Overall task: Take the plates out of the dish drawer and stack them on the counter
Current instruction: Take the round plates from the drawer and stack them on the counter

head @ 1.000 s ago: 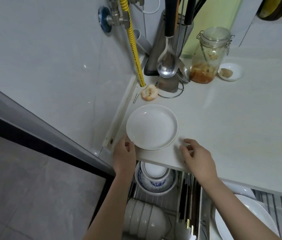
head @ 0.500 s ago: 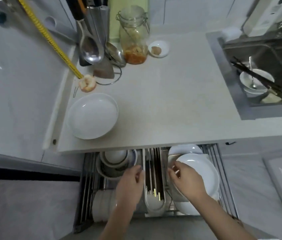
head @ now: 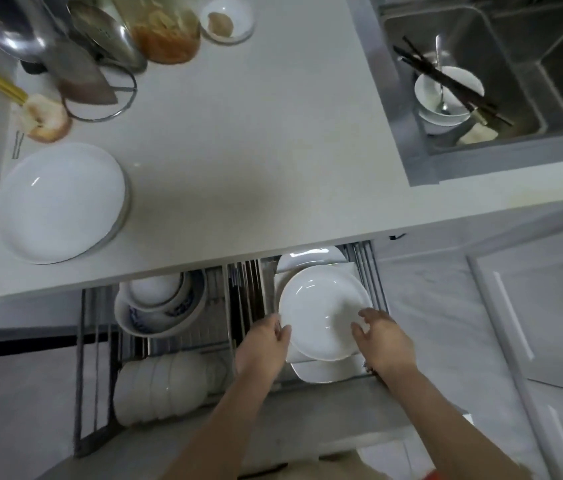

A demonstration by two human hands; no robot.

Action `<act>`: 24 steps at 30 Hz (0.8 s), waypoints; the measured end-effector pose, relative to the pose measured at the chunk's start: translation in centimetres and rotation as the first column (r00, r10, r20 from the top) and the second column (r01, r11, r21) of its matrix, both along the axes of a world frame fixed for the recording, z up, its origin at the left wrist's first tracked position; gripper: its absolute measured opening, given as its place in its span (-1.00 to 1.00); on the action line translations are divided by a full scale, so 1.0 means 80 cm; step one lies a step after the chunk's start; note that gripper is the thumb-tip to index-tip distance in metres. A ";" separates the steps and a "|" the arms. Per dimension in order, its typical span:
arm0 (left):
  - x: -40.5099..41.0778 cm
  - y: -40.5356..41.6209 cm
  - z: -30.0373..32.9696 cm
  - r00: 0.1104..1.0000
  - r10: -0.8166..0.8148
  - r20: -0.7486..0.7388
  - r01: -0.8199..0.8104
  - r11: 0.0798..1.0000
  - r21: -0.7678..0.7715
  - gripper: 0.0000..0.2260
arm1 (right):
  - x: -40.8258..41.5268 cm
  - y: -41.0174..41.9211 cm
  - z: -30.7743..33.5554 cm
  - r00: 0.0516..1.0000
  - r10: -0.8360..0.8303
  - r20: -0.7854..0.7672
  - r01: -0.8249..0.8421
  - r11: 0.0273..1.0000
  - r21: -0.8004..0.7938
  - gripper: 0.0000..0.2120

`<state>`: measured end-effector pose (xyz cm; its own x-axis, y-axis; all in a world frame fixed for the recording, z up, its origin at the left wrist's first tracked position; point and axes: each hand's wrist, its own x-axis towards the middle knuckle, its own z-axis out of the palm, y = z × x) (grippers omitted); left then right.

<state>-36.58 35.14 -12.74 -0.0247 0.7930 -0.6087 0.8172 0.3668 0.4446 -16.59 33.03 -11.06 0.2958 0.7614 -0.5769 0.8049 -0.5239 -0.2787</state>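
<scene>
A white plate [head: 321, 311] lies in the right part of the open dish drawer [head: 373, 271], on top of other white plates [head: 311, 258]. My left hand [head: 266, 344] grips its left rim and my right hand [head: 382, 336] grips its right rim, fingers curled over the edge. Another white plate [head: 57, 202] sits on the counter [head: 238, 150] at the left, near the front edge.
The drawer's left side holds blue-patterned bowls [head: 159, 306] and a row of white bowls [head: 162, 386]; chopsticks [head: 245, 299] lie in its middle slot. On the counter's far side stand utensils [head: 31, 32], a glass jar [head: 166, 32] and a small dish [head: 226, 19]. The sink [head: 481, 81] at right holds bowls.
My hands left the plate on the counter and came down into the drawer. Both now hold the top plate at its rims. The view tilted down and right.
</scene>
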 end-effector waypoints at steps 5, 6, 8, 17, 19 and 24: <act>0.018 0.013 -0.030 0.989 0.057 -0.139 -0.064 0.997 -0.048 -0.63 | 0.025 0.021 -0.026 0.999 -0.022 0.047 0.025 0.998 -0.064 -0.64; 0.020 0.016 -0.036 0.983 0.068 -0.172 -0.079 0.995 -0.058 -0.62 | 0.027 0.026 -0.032 0.998 -0.024 0.053 0.028 0.996 -0.080 -0.65; 0.022 0.020 -0.046 0.978 0.059 -0.200 -0.077 0.993 -0.085 -0.64 | 0.030 0.034 -0.042 0.998 -0.001 0.064 0.007 0.994 -0.107 -0.68; 0.031 0.024 -0.081 0.974 -0.020 -0.223 0.000 0.996 -0.088 -0.72 | 0.033 0.039 -0.071 0.999 0.009 0.054 -0.005 0.997 -0.082 -0.73; 0.031 0.024 -0.082 0.973 -0.025 -0.230 0.010 0.998 -0.065 -0.72 | 0.033 0.037 -0.072 0.999 0.013 0.052 -0.010 0.998 -0.066 -0.71; 0.026 0.024 -0.072 0.979 -0.010 -0.205 0.007 1.000 -0.015 -0.68 | 0.029 0.033 -0.066 0.999 -0.007 0.033 0.008 0.999 -0.042 -0.66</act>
<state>-34.47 37.04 -18.52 -0.1437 0.7848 -0.6029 0.8933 0.3650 0.2622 -14.27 35.69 -16.32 0.3209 0.7341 -0.5985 0.8095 -0.5406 -0.2291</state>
